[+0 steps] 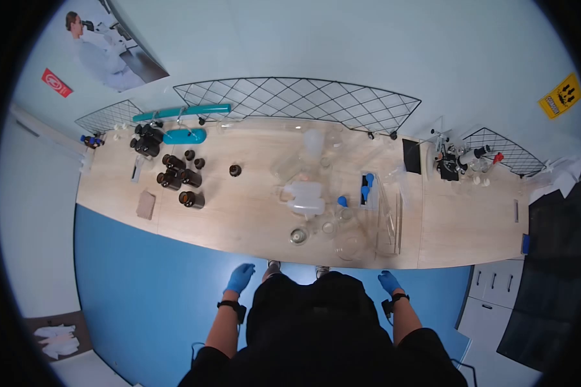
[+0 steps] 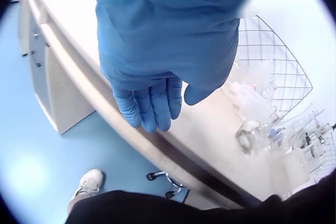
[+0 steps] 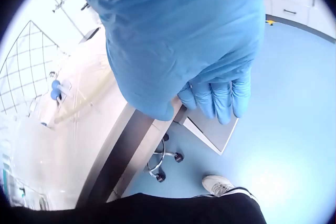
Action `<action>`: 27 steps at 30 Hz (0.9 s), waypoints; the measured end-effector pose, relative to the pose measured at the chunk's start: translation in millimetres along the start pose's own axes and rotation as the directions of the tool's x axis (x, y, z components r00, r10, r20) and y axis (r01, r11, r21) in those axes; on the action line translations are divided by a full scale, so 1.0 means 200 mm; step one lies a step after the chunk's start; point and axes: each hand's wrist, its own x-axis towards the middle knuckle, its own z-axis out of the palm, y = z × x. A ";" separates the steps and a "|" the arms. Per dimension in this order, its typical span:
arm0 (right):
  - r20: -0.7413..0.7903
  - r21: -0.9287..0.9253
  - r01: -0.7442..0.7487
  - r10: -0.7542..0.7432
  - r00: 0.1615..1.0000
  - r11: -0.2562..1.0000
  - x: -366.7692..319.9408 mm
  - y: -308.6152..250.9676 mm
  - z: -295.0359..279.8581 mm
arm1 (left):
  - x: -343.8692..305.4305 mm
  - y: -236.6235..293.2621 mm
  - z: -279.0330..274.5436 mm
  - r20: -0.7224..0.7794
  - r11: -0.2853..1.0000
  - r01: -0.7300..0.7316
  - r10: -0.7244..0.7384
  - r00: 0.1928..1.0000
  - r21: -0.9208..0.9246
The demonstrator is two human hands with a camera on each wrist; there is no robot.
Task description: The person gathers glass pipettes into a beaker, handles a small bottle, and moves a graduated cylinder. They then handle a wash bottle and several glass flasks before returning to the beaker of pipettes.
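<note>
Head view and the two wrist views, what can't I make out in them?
Head view: the clear glassware on the bench is too small and see-through to tell apart. The labels on the brown bottles are too small to read.
Left wrist view: the left hand covers much of the bench, and the glassware at the right is blurred.
Right wrist view: the right hand blocks much of the bench, and the rest is washed out by glare.

Both gloved blue, hanging just short of the bench (image 1: 239, 226) front edge, clear of it. left hand (image 1: 241, 278): fingers (image 2: 149, 106) straight, together, thumb slightly apart. right hand (image 1: 389, 282): fingers (image 3: 220, 95) together, loosely bent. 2 bare forearms angled toward the bench, elbows bent, 1 black strap per wrist.
</note>
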 end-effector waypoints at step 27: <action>-0.816 0.373 0.620 -0.073 0.573 0.690 -0.84 -1.81 -0.29 | 1.31 0.66 0.21 -0.076 0.931 -0.060 0.035 0.996 -0.361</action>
